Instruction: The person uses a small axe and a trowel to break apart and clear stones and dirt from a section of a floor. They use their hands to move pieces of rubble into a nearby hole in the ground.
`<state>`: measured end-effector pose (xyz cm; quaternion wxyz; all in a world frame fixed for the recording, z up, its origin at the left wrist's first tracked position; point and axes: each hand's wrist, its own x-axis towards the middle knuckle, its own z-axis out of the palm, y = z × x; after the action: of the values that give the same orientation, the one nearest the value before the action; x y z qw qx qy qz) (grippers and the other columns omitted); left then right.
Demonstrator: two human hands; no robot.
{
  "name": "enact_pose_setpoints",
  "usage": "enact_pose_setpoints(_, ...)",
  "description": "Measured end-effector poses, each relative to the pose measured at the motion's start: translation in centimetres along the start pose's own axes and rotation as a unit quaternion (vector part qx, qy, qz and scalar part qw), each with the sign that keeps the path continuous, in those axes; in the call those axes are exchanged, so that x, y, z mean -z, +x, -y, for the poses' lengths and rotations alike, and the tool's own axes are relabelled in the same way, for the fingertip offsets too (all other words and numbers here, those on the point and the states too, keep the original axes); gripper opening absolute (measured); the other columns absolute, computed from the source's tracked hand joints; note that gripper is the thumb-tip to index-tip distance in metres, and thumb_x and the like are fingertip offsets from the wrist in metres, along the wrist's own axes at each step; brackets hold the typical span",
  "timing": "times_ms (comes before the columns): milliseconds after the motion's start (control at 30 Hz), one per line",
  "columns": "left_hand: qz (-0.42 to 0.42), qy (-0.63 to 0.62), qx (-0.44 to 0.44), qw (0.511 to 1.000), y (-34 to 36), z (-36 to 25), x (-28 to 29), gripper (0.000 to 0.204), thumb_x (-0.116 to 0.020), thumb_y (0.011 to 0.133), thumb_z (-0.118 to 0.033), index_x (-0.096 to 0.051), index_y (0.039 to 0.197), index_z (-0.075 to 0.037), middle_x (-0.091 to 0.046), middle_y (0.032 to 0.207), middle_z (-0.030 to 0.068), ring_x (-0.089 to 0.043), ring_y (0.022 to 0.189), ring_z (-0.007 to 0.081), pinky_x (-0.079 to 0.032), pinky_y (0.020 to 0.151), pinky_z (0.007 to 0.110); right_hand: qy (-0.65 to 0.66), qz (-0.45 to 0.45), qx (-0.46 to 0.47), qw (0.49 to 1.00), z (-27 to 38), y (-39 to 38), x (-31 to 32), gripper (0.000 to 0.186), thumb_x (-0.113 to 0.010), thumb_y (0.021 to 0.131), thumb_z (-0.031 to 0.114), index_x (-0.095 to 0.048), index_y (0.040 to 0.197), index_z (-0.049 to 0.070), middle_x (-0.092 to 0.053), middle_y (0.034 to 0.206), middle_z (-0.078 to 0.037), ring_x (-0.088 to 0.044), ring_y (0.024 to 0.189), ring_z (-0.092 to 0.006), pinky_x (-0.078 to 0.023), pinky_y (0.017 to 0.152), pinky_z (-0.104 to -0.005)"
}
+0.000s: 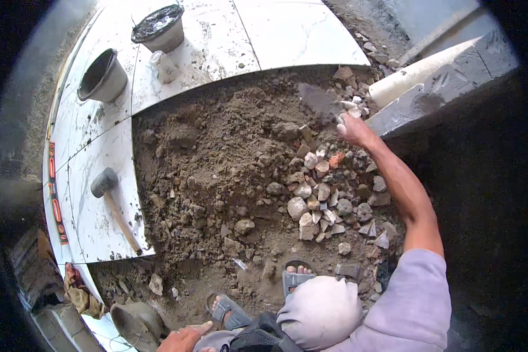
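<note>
Trowel (318,100) clamped in right hand (351,128) grip, blade beyond fingers over rubble (322,193) (left hand (185,340) unclear).

A heap of soil (217,152) lies in the middle, with rubble stones (322,199) on its right part. Tiles (100,176) lie to the left and behind it. A mallet (114,205) lies on the left tiles; two buckets (102,76) stand farther back.
</note>
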<state>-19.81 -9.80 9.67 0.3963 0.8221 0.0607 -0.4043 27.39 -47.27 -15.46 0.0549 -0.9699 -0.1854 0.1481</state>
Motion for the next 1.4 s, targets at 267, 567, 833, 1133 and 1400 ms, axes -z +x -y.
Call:
enact_pose_setpoints(267,0.037,0.028,0.052,0.998,0.9,0.2,0.6,0.053,-0.061,0.087,-0.024,-0.042,0.135,-0.007,-0.051,0.126,0.0217,-0.048,0.116,0.0394,-0.038,0.098,0.043,-0.057,-0.179,-0.129,0.974,-4.8,-0.6,-1.0,0.033,-0.050,0.089,0.028,-0.044,0.112,0.005,-0.060,0.092,-0.028,-0.060,0.085,-0.0467,-0.047,0.078,-0.0548)
enact_pose_setpoints(567,0.015,0.001,0.030,0.999,1.3,0.3,1.0,0.053,-0.061,0.086,-0.022,-0.043,0.135,-0.009,-0.052,0.126,0.0208,-0.048,0.116,0.0385,-0.038,0.098,0.042,-0.069,-0.008,0.015,0.997,-4.2,-11.7,-2.5,0.035,-0.056,0.084,0.022,-0.045,0.114,0.008,-0.058,0.091,-0.023,-0.061,0.074,-0.0452,-0.051,0.064,-0.0547)
enact_pose_setpoints(833,0.035,0.045,0.015,0.998,2.3,-0.8,1.0,0.054,-0.060,0.088,-0.022,-0.041,0.136,-0.010,-0.051,0.126,0.0211,-0.049,0.115,0.0394,-0.039,0.097,0.043,-0.057,-0.129,-0.101,0.985,-2.5,-4.8,-1.6,0.021,-0.041,0.088,0.010,-0.047,0.106,0.001,-0.059,0.095,-0.025,-0.063,0.073,-0.0433,-0.053,0.065,-0.0504)
enact_pose_setpoints(1133,0.044,0.025,0.035,0.998,2.3,-0.5,0.8,0.053,-0.060,0.089,-0.023,-0.041,0.137,-0.010,-0.051,0.127,0.0206,-0.049,0.116,0.0393,-0.039,0.097,0.043,-0.023,-0.123,-0.071,0.990,-4.0,-3.7,-1.6,0.033,-0.052,0.085,0.017,-0.042,0.112,0.001,-0.059,0.097,-0.029,-0.059,0.085,-0.0505,-0.049,0.075,-0.0567)
enact_pose_setpoints(1400,0.025,0.016,0.019,0.999,2.1,-0.8,1.2,0.052,-0.060,0.089,-0.024,-0.042,0.136,-0.011,-0.051,0.127,0.0205,-0.048,0.117,0.0391,-0.039,0.097,0.044,-0.081,-0.061,-0.156,0.983,-1.9,-4.5,-1.6,0.039,-0.051,0.083,0.014,-0.043,0.114,-0.009,-0.059,0.096,-0.029,-0.062,0.092,-0.0438,-0.050,0.081,-0.0505)
